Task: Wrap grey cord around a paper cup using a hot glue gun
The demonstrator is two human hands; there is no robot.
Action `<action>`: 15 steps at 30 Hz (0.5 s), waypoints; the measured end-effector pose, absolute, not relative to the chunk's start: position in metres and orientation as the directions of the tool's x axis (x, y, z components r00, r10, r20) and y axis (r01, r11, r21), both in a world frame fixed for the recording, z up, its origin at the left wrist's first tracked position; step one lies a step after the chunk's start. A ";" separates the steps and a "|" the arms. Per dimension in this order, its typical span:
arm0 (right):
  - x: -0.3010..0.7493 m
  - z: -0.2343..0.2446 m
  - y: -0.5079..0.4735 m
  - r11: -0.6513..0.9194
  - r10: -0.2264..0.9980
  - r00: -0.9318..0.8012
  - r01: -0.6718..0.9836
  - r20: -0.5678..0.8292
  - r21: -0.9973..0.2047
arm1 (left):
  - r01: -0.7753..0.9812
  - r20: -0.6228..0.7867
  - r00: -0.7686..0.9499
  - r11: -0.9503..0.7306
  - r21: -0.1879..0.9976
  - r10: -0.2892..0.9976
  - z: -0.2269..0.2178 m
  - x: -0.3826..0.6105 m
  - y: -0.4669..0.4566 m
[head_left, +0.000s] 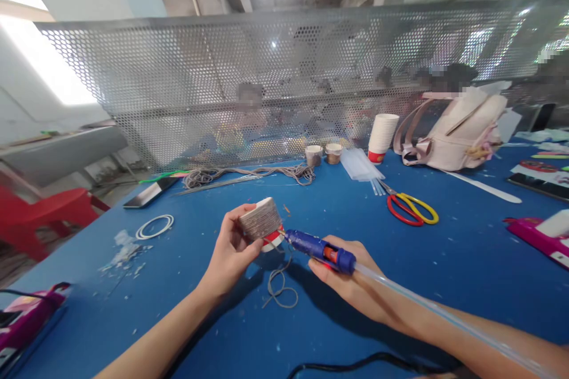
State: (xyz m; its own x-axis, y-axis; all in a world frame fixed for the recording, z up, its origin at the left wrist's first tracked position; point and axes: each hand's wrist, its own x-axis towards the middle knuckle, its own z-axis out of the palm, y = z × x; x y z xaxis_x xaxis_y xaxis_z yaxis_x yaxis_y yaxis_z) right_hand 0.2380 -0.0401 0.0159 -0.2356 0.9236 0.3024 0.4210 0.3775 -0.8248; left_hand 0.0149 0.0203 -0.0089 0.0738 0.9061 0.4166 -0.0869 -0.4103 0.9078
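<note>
My left hand (235, 243) grips a paper cup (261, 222) tilted on its side, its fingers and thumb around it. Grey cord is wound round much of the cup, and a red and white band still shows at one end. From the cup a loose tail of grey cord (281, 290) trails down in loops onto the table. In my right hand (344, 272) is a blue hot glue gun (317, 246), its nozzle at the cup near the edge of the wound cord. A long clear glue stick (427, 302) sticks out of the gun's back.
Behind lie a bundle of grey cord (204, 177), two small wrapped cups (313, 155), stacked paper cups (382, 136) and glue sticks (360, 164). Scissors (411, 208) and a pale backpack (462, 130) are at right. A perforated metal screen (178, 83) borders the blue table (191, 331); a black cable (355, 362) crosses its front.
</note>
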 end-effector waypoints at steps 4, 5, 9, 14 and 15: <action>0.237 0.014 -0.041 0.414 0.906 -0.272 0.414 0.324 -0.810 | -0.088 0.426 0.075 -0.419 0.904 0.902 -0.009 0.014 0.020; 0.237 0.013 -0.041 0.425 0.901 -0.283 0.410 0.330 -0.807 | -0.093 0.426 0.076 -0.419 0.903 0.901 -0.008 0.014 0.020; 0.238 0.014 -0.039 0.342 0.934 -0.238 0.395 0.264 -0.853 | -0.123 0.373 0.080 -0.362 0.924 0.924 -0.005 0.013 0.018; 0.243 0.020 -0.037 0.222 0.965 -0.210 0.355 0.154 -0.908 | -0.169 0.326 0.066 -0.311 0.935 0.943 -0.001 0.014 0.017; 0.243 0.021 -0.038 0.217 0.965 -0.219 0.355 0.145 -0.909 | -0.170 0.322 0.068 -0.307 0.936 0.944 -0.001 0.014 0.017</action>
